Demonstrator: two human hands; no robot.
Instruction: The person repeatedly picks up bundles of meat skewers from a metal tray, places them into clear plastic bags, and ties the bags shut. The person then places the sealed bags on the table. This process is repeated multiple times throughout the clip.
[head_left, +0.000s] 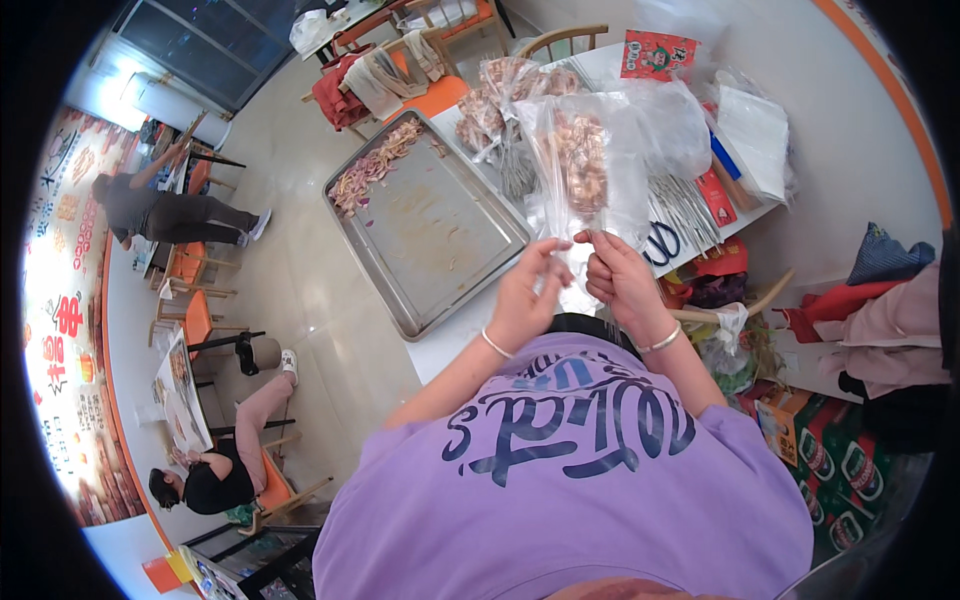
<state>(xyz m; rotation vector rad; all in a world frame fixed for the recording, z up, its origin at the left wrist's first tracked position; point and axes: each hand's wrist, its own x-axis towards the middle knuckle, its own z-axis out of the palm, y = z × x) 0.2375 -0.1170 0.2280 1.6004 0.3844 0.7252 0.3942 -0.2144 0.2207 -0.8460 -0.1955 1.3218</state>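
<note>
Skewered raw meat in a clear plastic bag (581, 161) lies on the white table before me. At its near end, my right hand (619, 274) pinches something thin, with thin strands hanging below the fist; whether they are ties or skewers I cannot tell. Close beside it on the left, my left hand (534, 289) is slightly blurred, fingers curled and apart, with nothing plainly in them. Left of the bag sits a large metal tray (442, 247) with sliced onion and meat strips (375, 165) in its far corner. Scissors with dark blue handles (661, 244) lie right of my right hand.
More bagged meat (480, 116) lies behind with metal skewers (517, 169). Loose metal skewers (682, 214), plastic bags (667, 124) and a red printed packet (660, 54) cover the right side. A chair with orange seat (431, 97) stands beyond. Two people are at tables farther left.
</note>
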